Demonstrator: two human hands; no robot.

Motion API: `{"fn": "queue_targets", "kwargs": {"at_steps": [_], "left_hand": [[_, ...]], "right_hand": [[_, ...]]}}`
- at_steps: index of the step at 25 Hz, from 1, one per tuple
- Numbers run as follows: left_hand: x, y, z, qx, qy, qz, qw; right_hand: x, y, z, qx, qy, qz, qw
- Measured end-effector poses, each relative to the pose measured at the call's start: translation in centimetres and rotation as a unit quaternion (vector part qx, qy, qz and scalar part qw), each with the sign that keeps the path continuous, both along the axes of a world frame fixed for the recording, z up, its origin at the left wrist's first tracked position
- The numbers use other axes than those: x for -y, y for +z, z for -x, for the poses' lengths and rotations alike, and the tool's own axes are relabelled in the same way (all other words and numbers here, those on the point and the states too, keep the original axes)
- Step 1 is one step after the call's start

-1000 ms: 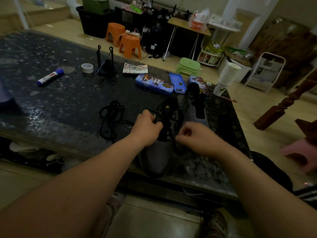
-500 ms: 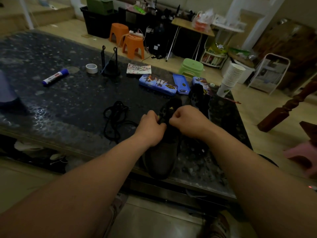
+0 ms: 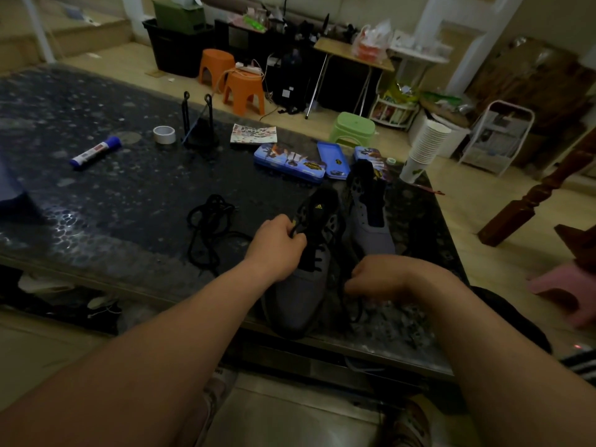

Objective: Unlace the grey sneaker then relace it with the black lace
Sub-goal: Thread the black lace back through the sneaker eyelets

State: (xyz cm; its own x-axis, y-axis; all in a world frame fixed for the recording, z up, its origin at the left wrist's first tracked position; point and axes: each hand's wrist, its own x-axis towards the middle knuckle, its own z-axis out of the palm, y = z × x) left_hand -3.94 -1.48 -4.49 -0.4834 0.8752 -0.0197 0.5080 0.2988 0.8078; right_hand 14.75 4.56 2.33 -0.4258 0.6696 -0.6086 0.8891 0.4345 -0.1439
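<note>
Two grey sneakers at the near edge of a dark speckled table, toes toward the viewer.

Nearer grey sneaker: upright, toe just over the table's front edge, black tongue with a small yellow logo, a few lace crossings visible in the lower eyelets.

Second grey sneaker: just right of and behind the first, eyelets without a lace. Touching or slightly apart: cannot tell.

Two bare hands, apart, one on each side of the nearer sneaker.
- Left hand: fingers curled tight around the upper left edge beside the tongue, gripping the shoe.
- Right hand: closed into a fist low beside the shoe's right flank, pinching the black lace. One strand runs up to the eyelets. One slack loop lies on the table under the wrist.

One loose black lace, heaped in a tangle left of the left hand, well clear of both shoes.

Farther back on the table:
- one tape roll
- one marker with a blue cap
- one black stand with two uprights
- one sticker sheet
- three blue tins in a row
- one tilted stack of paper cups at the right corner

On the floor beyond:
- two orange stools
- one green stool
- one pink stool at far right
</note>
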Motion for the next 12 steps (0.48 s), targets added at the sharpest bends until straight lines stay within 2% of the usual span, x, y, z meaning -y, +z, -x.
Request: {"fn": "queue_targets", "kwargs": {"at_steps": [1,3,5,7,10,12], "left_hand": [[0.0,0.2,0.1,0.004,0.000,0.000,1.000],[-0.1,0.6,0.3,0.020,-0.001,-0.004,1.000],[-0.3,0.9,0.5,0.021,-0.010,-0.005,1.000],[-0.5,0.8,0.6,0.019,-0.013,-0.002,1.000],[-0.7,0.7,0.5,0.026,-0.017,-0.002,1.000],[-0.7,0.9,0.4,0.032,-0.017,-0.007,0.999]], "right_hand": [[-0.3,0.1,0.0,0.043,0.024,-0.009,0.999],[-0.6,0.6,0.0,0.029,0.031,-0.036,0.998],[-0.3,0.6,0.7,-0.078,0.000,-0.084,0.993],[0.1,-0.1,2.2,-0.192,-0.046,-0.140,0.970],[0.5,-2.2,4.1,-0.224,-0.034,-0.222,0.948],[0.3,-2.5,3.9,-0.293,-0.044,-0.218,0.930]]}}
